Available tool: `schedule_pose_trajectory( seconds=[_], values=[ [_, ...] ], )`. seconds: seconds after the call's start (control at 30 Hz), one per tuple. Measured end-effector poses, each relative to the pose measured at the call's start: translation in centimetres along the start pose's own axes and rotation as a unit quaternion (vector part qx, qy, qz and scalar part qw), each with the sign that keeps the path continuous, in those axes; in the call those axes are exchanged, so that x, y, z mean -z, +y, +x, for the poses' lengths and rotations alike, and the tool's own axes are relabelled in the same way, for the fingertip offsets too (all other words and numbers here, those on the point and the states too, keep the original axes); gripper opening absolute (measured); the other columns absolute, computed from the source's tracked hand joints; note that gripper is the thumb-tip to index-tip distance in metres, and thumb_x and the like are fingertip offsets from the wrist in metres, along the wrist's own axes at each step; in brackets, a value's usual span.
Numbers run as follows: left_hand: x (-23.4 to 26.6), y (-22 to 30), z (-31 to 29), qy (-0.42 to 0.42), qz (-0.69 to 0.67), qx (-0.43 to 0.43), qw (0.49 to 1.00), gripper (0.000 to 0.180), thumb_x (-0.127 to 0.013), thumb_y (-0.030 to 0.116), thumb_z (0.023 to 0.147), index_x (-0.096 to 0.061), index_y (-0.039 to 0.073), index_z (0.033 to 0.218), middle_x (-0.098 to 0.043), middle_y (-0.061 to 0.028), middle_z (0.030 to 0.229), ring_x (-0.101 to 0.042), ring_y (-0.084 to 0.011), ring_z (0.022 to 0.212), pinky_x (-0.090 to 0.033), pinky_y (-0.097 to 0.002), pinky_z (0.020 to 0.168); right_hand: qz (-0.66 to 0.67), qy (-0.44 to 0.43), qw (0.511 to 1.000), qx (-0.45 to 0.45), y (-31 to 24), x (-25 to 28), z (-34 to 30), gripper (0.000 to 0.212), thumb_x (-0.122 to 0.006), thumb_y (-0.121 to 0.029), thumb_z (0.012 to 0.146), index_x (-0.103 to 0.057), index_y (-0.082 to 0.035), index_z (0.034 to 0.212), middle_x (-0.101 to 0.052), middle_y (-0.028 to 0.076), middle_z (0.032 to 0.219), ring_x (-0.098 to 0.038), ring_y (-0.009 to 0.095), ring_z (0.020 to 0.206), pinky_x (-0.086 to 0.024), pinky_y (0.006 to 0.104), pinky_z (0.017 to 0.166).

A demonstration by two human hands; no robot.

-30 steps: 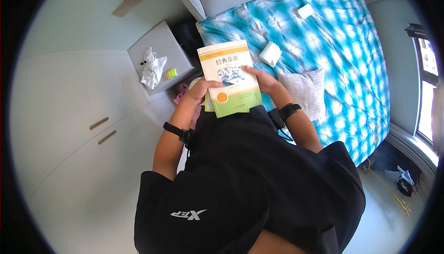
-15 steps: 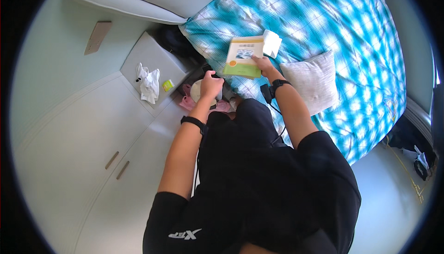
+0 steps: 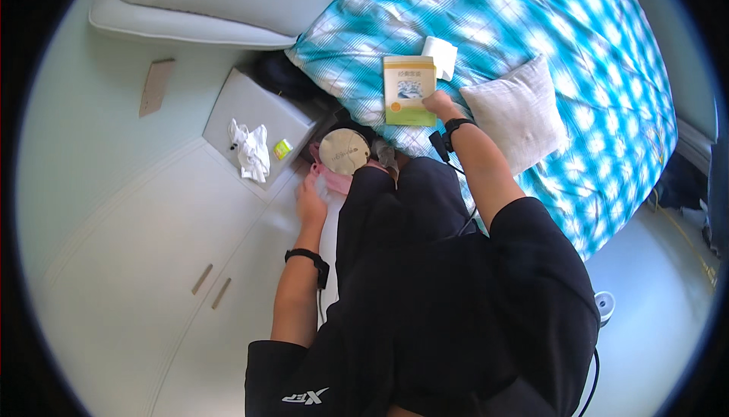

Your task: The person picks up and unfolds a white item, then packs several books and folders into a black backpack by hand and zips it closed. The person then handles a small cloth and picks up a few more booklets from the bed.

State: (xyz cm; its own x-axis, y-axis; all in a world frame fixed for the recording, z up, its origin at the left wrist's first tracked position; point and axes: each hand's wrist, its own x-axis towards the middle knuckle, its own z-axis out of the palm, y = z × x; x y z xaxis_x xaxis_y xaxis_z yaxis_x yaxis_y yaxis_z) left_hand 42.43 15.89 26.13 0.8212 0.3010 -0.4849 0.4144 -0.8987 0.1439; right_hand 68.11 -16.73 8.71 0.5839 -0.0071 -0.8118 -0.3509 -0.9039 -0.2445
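My right hand (image 3: 438, 104) is closed on the lower right edge of a book (image 3: 410, 86), its cover cream above and green below, held flat over the bed's edge. Down at the left, my left hand (image 3: 310, 200) has its fingers extended beside a pink bag or cloth (image 3: 334, 181), the tips at or very near its edge; whether they touch is unclear. A round cream, flat-topped thing (image 3: 344, 151) with dark lettering sits against the pink material, next to my knees. Part of the pink material is hidden under it.
The bed (image 3: 524, 30) has a turquoise checked cover, with a beige cushion (image 3: 516, 117) and a white object (image 3: 440, 56) on it. A grey bedside cabinet (image 3: 228, 117) bears a crumpled white cloth or bag (image 3: 250, 151) and a small yellow-green packet (image 3: 282, 149). White cupboard doors (image 3: 152, 265) stand at left.
My left hand has moved from over the round cream thing down and left to the edge of the pink material, uncovering it. The book stays in my right hand, turned slightly more upright.
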Motion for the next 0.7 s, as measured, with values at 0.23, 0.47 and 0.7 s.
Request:
schedule_pose_trajectory(
  seconds=[0.23, 0.47, 0.7],
  values=[
    [-4.6, -7.6, -3.2, -0.086, -0.067, 0.138, 0.984, 0.032, -0.064, 0.018, 0.070, -0.063, 0.006, 0.100, -0.065, -0.0197, 0.092, -0.061, -0.0384, 0.089, -0.048, -0.0447, 0.080, 0.210, -0.049, 0.976, -0.034, 2.1, 0.5, -6.4, 0.039, -0.062, -0.033, 0.078, -0.065, 0.003, 0.093, -0.066, 0.011, 0.078, -0.066, 0.021, 0.063, -0.055, 0.0354, 0.054],
    [-8.4, -3.4, 5.3, -0.102, -0.131, -0.008, 0.986, 0.028, -0.059, 0.013, 0.075, -0.058, 0.001, 0.101, -0.062, -0.0242, 0.095, -0.060, -0.0387, 0.092, -0.046, -0.0438, 0.081, 0.231, 0.060, 0.971, -0.025, 11.6, -1.4, -16.8, 0.029, -0.053, -0.026, 0.077, -0.065, -0.001, 0.068, -0.064, 0.010, 0.060, -0.063, 0.019, 0.053, -0.053, 0.0325, 0.055],
    [-5.6, 4.6, 10.2, -0.268, -0.169, -0.217, 0.923, 0.032, -0.065, 0.009, 0.079, -0.051, -0.002, 0.105, -0.061, -0.0133, 0.095, -0.057, -0.0195, 0.084, -0.046, -0.0330, 0.077, 0.255, 0.202, 0.942, -0.084, 19.0, -7.4, -28.6, 0.033, -0.053, -0.032, 0.075, -0.072, -0.005, 0.080, -0.065, 0.025, 0.081, -0.064, 0.030, 0.087, -0.048, 0.0394, 0.084]
  ],
)
